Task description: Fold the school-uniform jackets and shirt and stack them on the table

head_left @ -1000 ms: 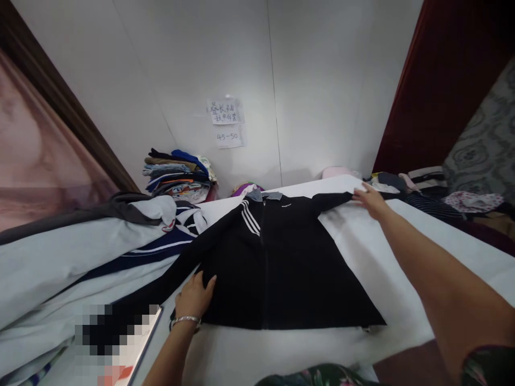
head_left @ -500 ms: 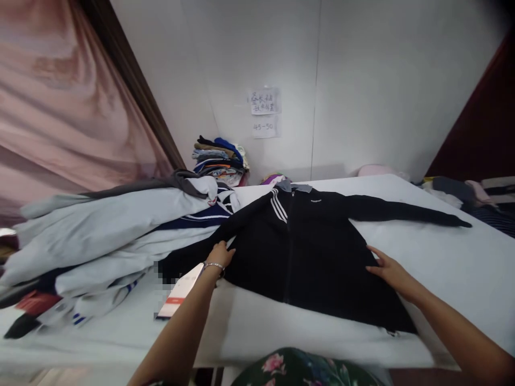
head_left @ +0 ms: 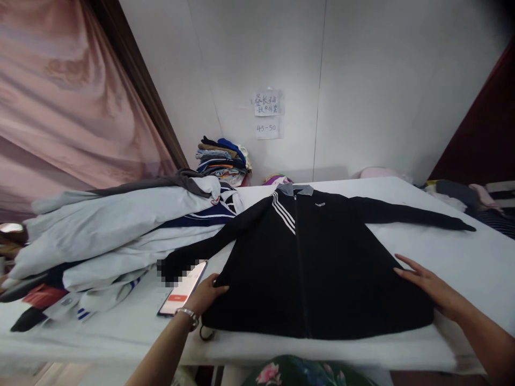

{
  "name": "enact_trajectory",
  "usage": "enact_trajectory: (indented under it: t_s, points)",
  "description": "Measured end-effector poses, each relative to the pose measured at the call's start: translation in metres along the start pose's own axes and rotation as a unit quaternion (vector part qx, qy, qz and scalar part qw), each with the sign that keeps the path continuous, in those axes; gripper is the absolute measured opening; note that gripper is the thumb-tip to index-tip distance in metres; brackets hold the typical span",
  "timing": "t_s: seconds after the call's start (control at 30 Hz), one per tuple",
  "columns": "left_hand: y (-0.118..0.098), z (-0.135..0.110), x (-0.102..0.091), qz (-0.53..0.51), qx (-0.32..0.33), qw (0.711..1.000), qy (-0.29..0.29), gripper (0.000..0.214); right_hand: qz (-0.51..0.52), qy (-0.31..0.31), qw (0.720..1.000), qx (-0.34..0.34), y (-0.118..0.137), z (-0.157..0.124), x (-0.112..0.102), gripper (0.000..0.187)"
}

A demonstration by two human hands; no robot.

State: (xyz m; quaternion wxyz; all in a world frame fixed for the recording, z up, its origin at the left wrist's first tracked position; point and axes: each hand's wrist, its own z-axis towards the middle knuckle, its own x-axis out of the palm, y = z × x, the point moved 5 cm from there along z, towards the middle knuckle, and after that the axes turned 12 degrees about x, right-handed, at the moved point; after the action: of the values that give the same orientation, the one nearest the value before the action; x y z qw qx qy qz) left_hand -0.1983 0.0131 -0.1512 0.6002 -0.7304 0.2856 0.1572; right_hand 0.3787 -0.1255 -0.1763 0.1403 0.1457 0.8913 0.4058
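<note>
A black zip jacket (head_left: pixel 338 257) with a grey collar and white stripes on one shoulder lies front up and spread out, its sleeves stretched to both sides. My left hand (head_left: pixel 207 294) pinches its left side edge near the hem, thumb on top. Across from it, my right hand (head_left: pixel 428 284) has the right side edge between thumb and fingers; the index finger reaches out past the cloth and some fingers are hidden. A phone (head_left: pixel 181 295) with a lit screen lies beside my left wrist, partly under the pixelated patch at the left cuff.
A heap of pale and dark clothes (head_left: pixel 120 220) covers the left of the white table (head_left: pixel 475 268). Folded clothes (head_left: pixel 223 161) are stacked against the wall at the back. Two handwritten paper notes (head_left: pixel 269 103) hang above. More garments (head_left: pixel 454 193) lie at the far right.
Both hands have moved toward me and farther apart. The jacket's body is now wider and smoother, with its hem straighter and nearer the table's front edge.
</note>
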Motion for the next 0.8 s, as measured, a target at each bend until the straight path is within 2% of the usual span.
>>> enact_trajectory:
  t_s: [0.1, 0.27, 0.43, 0.53, 0.6, 0.7, 0.77, 0.8]
  points:
    - [-0.002, 0.003, -0.002, 0.039, 0.009, 0.999, -0.003, 0.035, -0.017, -0.011, 1.000, -0.020, -0.002, -0.015, 0.001, 0.084]
    - [-0.005, 0.000, -0.006, 0.009, -0.032, 0.999, -0.032, 0.052, 0.042, 0.042, 0.996, -0.066, -0.025, -0.037, 0.002, 0.086]
    - [0.003, 0.006, -0.006, 0.050, 0.000, 0.998, -0.032, 0.049, -0.078, -0.090, 0.985, -0.127, -0.031, -0.052, -0.004, 0.091]
    - [0.008, 0.009, -0.008, 0.085, 0.028, 0.995, -0.037, 0.050, -0.078, -0.097, 0.987, -0.103, -0.034, -0.047, -0.017, 0.079]
    - [0.010, 0.008, -0.008, 0.118, 0.041, 0.992, -0.015, 0.054, -0.112, -0.113, 0.984, -0.078, -0.041, -0.038, -0.030, 0.071]
    - [0.007, 0.007, -0.013, 0.203, 0.041, 0.978, 0.010, 0.055, -0.213, -0.202, 0.953, -0.070, -0.042, -0.027, -0.048, 0.056]
    - [-0.003, 0.011, -0.019, 0.258, 0.046, 0.965, 0.002, 0.050, -0.255, -0.249, 0.924, -0.137, -0.023, -0.028, -0.041, 0.047]
    - [-0.012, 0.015, -0.023, 0.278, 0.055, 0.959, -0.013, 0.048, -0.263, -0.245, 0.915, -0.183, -0.010, -0.031, -0.029, 0.045]
